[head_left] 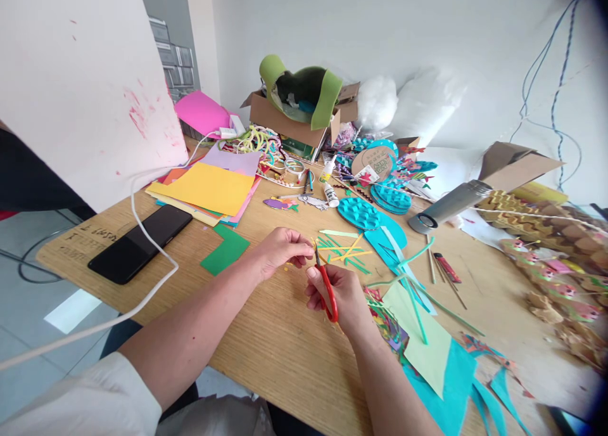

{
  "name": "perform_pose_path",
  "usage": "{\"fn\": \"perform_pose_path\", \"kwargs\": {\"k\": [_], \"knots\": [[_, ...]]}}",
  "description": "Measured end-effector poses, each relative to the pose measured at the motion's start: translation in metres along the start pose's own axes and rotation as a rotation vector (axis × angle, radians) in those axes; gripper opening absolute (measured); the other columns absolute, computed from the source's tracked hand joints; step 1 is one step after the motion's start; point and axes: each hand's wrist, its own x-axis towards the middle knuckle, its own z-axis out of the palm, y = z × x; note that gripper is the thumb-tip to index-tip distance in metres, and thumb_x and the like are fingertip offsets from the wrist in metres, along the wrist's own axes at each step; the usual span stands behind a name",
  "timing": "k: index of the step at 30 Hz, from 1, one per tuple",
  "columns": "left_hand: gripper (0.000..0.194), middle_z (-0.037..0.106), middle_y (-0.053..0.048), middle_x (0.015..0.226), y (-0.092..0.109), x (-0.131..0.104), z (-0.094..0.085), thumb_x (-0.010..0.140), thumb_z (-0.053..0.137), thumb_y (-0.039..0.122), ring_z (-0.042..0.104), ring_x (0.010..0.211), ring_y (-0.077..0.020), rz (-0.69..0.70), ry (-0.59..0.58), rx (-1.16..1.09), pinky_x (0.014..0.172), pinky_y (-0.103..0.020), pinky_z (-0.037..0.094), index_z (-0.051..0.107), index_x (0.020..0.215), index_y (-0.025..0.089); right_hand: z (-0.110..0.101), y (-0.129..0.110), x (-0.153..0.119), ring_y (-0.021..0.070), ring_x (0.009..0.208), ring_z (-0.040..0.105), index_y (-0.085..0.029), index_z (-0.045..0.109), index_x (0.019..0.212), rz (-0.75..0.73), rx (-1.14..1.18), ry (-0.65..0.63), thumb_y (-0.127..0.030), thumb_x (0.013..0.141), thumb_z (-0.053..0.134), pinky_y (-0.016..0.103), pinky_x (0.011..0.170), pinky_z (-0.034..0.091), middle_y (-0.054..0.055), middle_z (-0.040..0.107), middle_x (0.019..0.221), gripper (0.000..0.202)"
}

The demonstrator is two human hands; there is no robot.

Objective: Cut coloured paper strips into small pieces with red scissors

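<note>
My right hand [342,295] is closed around the red handles of a pair of scissors [331,300], whose dark blades point up and away from me. Close to the blade tips, my left hand [284,253] pinches a small yellow piece of paper [314,241], mostly hidden by the fingers. Just beyond both hands lie several thin green and yellow paper strips [349,256], loosely crossed on the wooden table [266,334]. A few tiny yellow bits lie below the left fingers. A green paper piece [224,249] rests left of that hand.
A stack of coloured paper [209,189] and a black phone [140,243] lie at left, a white cable [154,239] crossing the phone. Glue bottles [331,195], blue textured ovals [360,214] and a metal flask [449,206] stand behind. Pale green paper [422,353] lies by my right forearm.
</note>
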Motion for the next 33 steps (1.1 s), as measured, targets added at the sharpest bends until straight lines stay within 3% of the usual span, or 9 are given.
{"fn": "perform_pose_path", "kwargs": {"k": [33], "knots": [[0.015, 0.061, -0.001, 0.058, 0.0008, -0.0004, -0.0009, 0.059, 0.071, 0.022, 0.054, 0.051, -0.0091, 0.005, 0.003, -0.003, 0.055, -0.024, 0.042, 0.065, 0.066, 0.012, -0.0007, -0.0016, -0.0002, 0.0141, 0.037, 0.058, -0.019, 0.049, 0.06, -0.003, -0.015, 0.003, -0.063, 0.063, 0.071, 0.023, 0.038, 0.043, 0.0, 0.062, 0.052, 0.049]]}}
